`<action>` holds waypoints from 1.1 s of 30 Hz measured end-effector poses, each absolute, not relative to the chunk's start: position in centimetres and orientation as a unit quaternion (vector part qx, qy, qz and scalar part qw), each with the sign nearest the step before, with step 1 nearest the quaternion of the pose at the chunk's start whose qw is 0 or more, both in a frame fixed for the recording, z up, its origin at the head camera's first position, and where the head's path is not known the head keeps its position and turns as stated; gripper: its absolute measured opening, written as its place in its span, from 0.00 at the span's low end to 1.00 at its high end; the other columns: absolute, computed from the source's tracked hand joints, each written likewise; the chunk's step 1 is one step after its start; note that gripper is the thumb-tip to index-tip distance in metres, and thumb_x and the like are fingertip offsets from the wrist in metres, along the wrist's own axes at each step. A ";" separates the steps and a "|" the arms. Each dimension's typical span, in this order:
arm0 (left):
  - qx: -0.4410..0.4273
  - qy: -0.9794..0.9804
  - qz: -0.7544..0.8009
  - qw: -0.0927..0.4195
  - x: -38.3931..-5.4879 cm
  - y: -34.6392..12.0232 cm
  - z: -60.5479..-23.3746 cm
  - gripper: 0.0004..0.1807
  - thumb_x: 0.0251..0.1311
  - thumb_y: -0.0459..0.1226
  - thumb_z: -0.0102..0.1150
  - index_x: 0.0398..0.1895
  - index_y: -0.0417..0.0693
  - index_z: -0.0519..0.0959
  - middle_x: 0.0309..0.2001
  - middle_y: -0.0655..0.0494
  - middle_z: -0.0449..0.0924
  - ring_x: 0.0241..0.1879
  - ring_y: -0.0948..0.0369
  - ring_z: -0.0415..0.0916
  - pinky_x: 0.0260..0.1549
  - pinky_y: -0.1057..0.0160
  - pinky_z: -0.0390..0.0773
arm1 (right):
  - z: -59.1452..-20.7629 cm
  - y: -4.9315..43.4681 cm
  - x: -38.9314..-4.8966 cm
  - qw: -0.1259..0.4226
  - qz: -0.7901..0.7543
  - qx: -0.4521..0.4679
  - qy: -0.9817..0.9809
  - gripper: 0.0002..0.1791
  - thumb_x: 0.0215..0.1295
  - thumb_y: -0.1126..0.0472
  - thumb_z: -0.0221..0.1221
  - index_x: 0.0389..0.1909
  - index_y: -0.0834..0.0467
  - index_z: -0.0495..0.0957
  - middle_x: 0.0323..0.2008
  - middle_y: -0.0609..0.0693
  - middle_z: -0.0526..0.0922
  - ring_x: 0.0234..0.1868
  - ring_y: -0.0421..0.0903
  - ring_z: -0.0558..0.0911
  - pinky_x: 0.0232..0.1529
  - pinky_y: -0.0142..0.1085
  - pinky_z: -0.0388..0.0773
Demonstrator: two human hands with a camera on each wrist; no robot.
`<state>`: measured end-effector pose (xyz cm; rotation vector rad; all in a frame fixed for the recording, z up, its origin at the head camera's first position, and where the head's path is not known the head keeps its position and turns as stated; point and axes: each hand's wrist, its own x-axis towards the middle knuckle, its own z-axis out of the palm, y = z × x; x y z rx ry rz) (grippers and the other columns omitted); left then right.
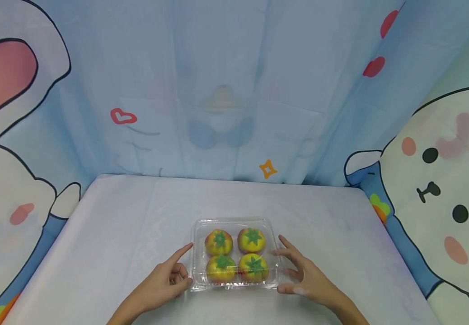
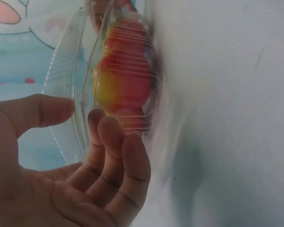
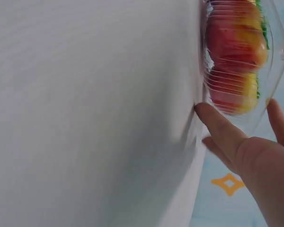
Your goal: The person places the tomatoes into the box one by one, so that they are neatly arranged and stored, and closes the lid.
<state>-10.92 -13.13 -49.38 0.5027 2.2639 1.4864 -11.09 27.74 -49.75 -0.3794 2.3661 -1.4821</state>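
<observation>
A clear plastic clamshell box (image 1: pixel 232 221) lies on the white-covered table, with several round yellow-and-red fruits (image 1: pixel 218 243) inside, each topped by a green star-shaped leaf. They look like toy persimmons. At the box's left side is my left hand (image 1: pixel 159 284), index finger stretched to the edge and thumb by the near corner. The left wrist view shows that thumb (image 2: pixel 52 111) against the clear rim, other fingers bent loosely beside the box. My right hand (image 1: pixel 309 277) spreads along the right side, thumb near the front corner, fingertips at the edge. Neither hand encloses the box.
The white tablecloth (image 1: pixel 145 216) extends around the box. Behind the table hangs a light blue curtain (image 1: pixel 218 54) with printed hearts and a star. Cartoon animal prints flank the table at left and right (image 1: pixel 433 203).
</observation>
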 end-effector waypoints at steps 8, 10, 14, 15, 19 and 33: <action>0.183 0.803 0.532 0.196 -10.9 -13.1 -49.1 0.47 0.70 0.37 0.63 0.86 0.45 0.49 0.32 0.56 0.82 0.22 0.68 0.78 0.22 0.69 0.78 | -49.9 28.3 -10.9 0.193 -0.557 -0.102 0.802 0.35 0.73 0.56 0.67 0.72 0.65 0.63 0.76 0.71 0.64 0.65 0.59 0.82 0.55 0.35 0.89; 0.183 0.800 0.534 0.203 -10.8 -13.1 -49.1 0.47 0.70 0.36 0.62 0.87 0.46 0.48 0.32 0.56 0.83 0.22 0.67 0.78 0.22 0.69 0.78 | -49.9 28.3 -10.9 0.209 -0.565 -0.096 0.793 0.37 0.73 0.56 0.67 0.72 0.67 0.61 0.73 0.72 0.66 0.60 0.50 0.84 0.53 0.36 0.90; 0.179 0.800 0.533 0.209 -10.9 -12.9 -49.2 0.47 0.71 0.36 0.60 0.87 0.47 0.47 0.31 0.52 0.83 0.22 0.67 0.78 0.22 0.68 0.78 | -50.0 28.4 -10.8 0.215 -0.588 -0.092 0.774 0.38 0.73 0.58 0.67 0.73 0.70 0.58 0.70 0.74 0.68 0.52 0.42 0.86 0.50 0.38 0.91; 0.179 0.801 0.532 0.208 -10.9 -12.9 -49.2 0.47 0.71 0.35 0.60 0.87 0.47 0.47 0.31 0.51 0.83 0.21 0.67 0.78 0.22 0.68 0.78 | -50.0 28.4 -10.7 0.213 -0.591 -0.093 0.772 0.38 0.73 0.59 0.67 0.73 0.70 0.58 0.69 0.74 0.69 0.52 0.42 0.86 0.49 0.39 0.91; 0.182 0.804 0.528 0.204 -11.0 -12.8 -49.3 0.46 0.71 0.35 0.59 0.87 0.47 0.47 0.31 0.52 0.83 0.21 0.68 0.78 0.22 0.69 0.77 | -50.1 28.5 -10.6 0.202 -0.598 -0.100 0.769 0.38 0.72 0.61 0.66 0.73 0.71 0.58 0.66 0.73 0.72 0.51 0.41 0.87 0.49 0.39 0.91; 0.181 0.776 0.566 0.213 -11.2 -12.8 -49.3 0.48 0.71 0.32 0.60 0.87 0.44 0.44 0.29 0.53 0.80 0.21 0.69 0.74 0.20 0.70 0.75 | -50.4 28.5 -10.4 0.196 -0.604 -0.147 0.759 0.39 0.72 0.64 0.66 0.78 0.65 0.58 0.45 0.64 0.85 0.41 0.46 0.90 0.41 0.49 0.92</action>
